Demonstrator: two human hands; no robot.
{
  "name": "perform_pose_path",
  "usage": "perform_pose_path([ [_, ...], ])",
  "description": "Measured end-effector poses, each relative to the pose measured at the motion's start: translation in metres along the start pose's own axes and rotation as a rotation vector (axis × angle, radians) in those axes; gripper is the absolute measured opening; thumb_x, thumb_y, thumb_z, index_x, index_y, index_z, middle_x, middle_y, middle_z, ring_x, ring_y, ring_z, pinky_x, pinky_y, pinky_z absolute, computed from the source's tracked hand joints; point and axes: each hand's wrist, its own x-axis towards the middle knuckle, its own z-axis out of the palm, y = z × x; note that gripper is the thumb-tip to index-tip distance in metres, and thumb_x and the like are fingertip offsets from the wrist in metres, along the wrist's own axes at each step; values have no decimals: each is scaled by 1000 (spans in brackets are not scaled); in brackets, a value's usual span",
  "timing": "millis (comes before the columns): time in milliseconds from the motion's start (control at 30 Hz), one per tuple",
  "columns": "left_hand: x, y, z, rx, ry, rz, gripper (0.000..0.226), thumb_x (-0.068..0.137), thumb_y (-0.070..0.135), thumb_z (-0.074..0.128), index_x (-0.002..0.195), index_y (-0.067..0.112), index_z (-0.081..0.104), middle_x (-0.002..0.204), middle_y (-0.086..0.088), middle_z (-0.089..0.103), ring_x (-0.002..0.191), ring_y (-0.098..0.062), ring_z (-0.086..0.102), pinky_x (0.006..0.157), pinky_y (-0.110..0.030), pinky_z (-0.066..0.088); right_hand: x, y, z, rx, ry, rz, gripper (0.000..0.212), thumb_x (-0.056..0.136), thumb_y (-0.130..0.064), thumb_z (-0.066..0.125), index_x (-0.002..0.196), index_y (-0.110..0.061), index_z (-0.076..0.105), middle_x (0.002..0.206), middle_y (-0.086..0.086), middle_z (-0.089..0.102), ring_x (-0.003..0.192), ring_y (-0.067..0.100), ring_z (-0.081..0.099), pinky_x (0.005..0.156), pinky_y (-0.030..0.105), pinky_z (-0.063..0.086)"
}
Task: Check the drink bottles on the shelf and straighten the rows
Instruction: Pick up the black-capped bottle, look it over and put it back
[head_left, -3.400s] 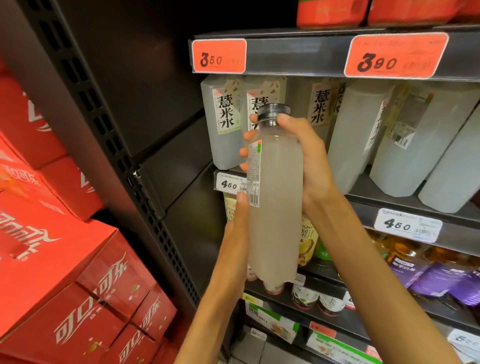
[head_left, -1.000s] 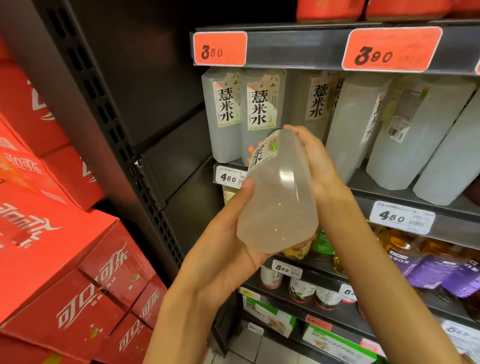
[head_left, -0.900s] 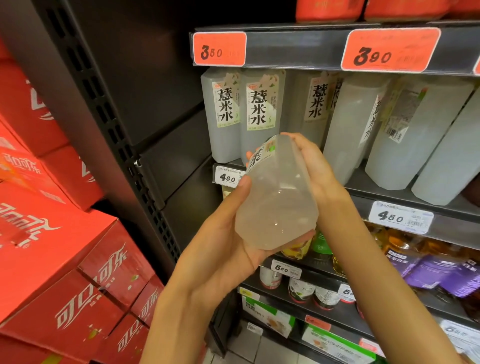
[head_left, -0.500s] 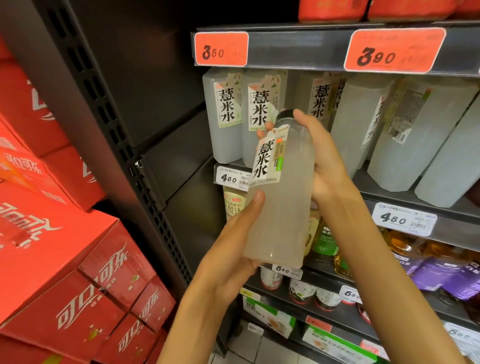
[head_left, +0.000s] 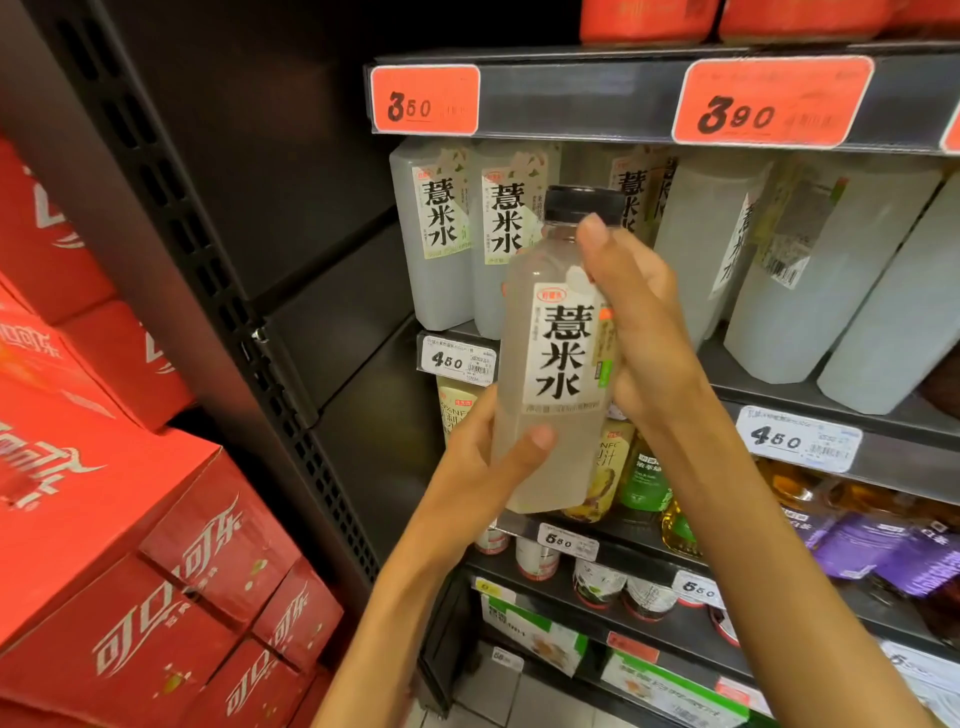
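Bottle (head_left: 553, 358) of cloudy white drink now stands upright in front of the shelf (head_left: 810, 395), black cap up and its printed label turned square to the camera; a second ago it lay tipped over with its base toward the viewer, and before that its barcode side was showing — so the turning-over looks finished and the check of this one appears done. Left hand (head_left: 485, 467) cups the lower body from below, thumb pressed across the front just under the label; right hand (head_left: 631, 322) wraps the upper part from the right side, thumb up near the neck, fingers curled behind. Both hands grip it, and it touches no shelf.

Behind it, at the shelf's left end, two same-label bottles (head_left: 467, 228) stand face-forward, while those further right (head_left: 774, 270) lean and show their sides or barcodes — that row is not yet straight. My guess is that the held bottle goes back next, label outward, beside the two neat ones; the leaning neighbours will likely need turning afterwards. Red cartons (head_left: 135, 519) are stacked off to the left.
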Motion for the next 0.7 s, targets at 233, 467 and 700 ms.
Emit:
perform_pose_path([
  [233, 8, -5, 2, 17, 96, 100, 68, 67, 63, 72, 123, 28, 54, 117, 7, 68, 110, -14, 64, 81, -22, 54, -7, -1, 1, -52, -73, -84, 53, 73, -58, 66, 114, -25, 57, 103, -6, 71, 97, 13, 67, 79, 27, 55],
  [467, 19, -17, 12, 181, 263, 124, 86, 63, 67, 70, 132, 22, 45, 121, -5, 60, 111, -20, 60, 82, -26, 55, -12, 17, 1, -355, 41, -90, 84, 74, -23, 80, 141, -15, 29, 125, 3, 56, 111, 9, 60, 90, 27, 53],
  [700, 41, -12, 22, 214, 309, 113, 69, 71, 60, 58, 129, 28, 40, 118, 8, 56, 106, 2, 57, 77, -13, 50, 14, 11, 3, -465, 262, -189, 60, 80, -24, 77, 124, -21, 37, 107, -10, 54, 89, -8, 56, 76, 9, 46],
])
